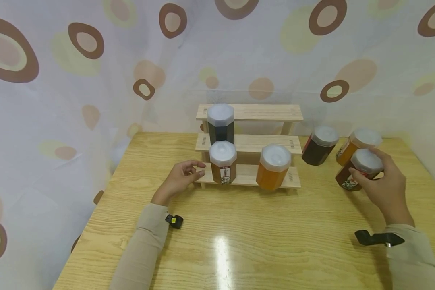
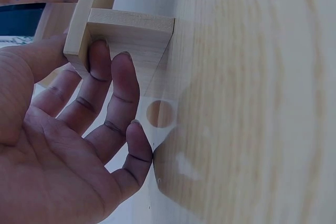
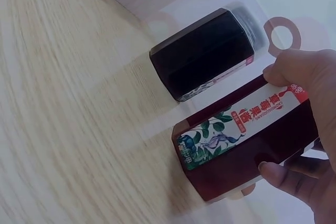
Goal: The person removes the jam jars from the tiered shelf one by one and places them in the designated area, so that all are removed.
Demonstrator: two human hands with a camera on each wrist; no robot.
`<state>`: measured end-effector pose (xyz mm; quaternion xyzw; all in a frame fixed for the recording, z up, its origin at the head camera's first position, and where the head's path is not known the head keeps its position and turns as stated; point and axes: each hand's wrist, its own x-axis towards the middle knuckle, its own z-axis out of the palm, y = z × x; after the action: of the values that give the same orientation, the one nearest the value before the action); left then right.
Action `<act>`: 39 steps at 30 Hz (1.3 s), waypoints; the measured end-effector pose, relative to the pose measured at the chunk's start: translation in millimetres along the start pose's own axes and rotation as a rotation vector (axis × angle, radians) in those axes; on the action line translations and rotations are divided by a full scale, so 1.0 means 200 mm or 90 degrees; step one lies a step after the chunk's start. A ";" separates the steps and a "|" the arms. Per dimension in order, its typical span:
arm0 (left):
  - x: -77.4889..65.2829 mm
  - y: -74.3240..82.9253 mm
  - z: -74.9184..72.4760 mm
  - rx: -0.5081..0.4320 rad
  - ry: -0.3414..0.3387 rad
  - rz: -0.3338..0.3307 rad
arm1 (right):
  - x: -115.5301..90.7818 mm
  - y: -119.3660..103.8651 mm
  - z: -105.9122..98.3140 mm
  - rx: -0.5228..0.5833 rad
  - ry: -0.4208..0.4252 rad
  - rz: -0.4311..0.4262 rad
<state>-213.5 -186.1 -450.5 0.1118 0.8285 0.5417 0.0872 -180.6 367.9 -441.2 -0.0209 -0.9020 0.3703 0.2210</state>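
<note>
In the head view my right hand (image 1: 389,185) grips a dark red jam jar (image 1: 359,171) near its pale lid, at the table's right side. The right wrist view shows its white label (image 3: 241,124) with red characters and leaves; I cannot tell whether its base touches the table. A darker jar (image 3: 205,53) stands beside it, and an amber jar (image 1: 360,143) is just behind it. My left hand (image 1: 179,179) holds the left end of a three-step wooden rack's (image 1: 246,175) lowest step, thumb and fingers around the board (image 2: 79,40) in the left wrist view.
On the lowest step stand a brown jar (image 1: 223,165) at left and an orange jar (image 1: 273,167) at right. A black jar (image 1: 221,129) sits on the step behind, at left. The wood-grain table (image 1: 261,237) meets a patterned cloth backdrop (image 1: 239,60).
</note>
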 end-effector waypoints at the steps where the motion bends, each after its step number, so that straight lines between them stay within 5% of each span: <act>1: 0.00 0.00 0.00 0.001 0.000 0.000 | 0.00 0.00 0.00 -0.003 -0.004 0.000; 8: 0.00 0.00 0.00 0.002 -0.001 0.004 | 0.01 -0.02 -0.04 -0.030 -0.060 -0.011; 19: 0.00 0.00 0.00 0.002 -0.005 -0.001 | 0.02 -0.05 -0.08 -0.019 0.001 -0.097; 35: 0.00 0.00 0.00 -0.012 -0.007 -0.003 | 0.11 -0.23 -0.21 -0.044 -0.002 -0.059; 39: -0.02 0.06 0.00 -0.010 -0.011 -0.006 | 0.12 -0.28 -0.23 -0.041 0.008 -0.028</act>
<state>-208.6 -182.5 -439.3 0.1114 0.8239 0.5470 0.0977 -175.4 362.4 -364.7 -0.0104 -0.9124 0.3356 0.2342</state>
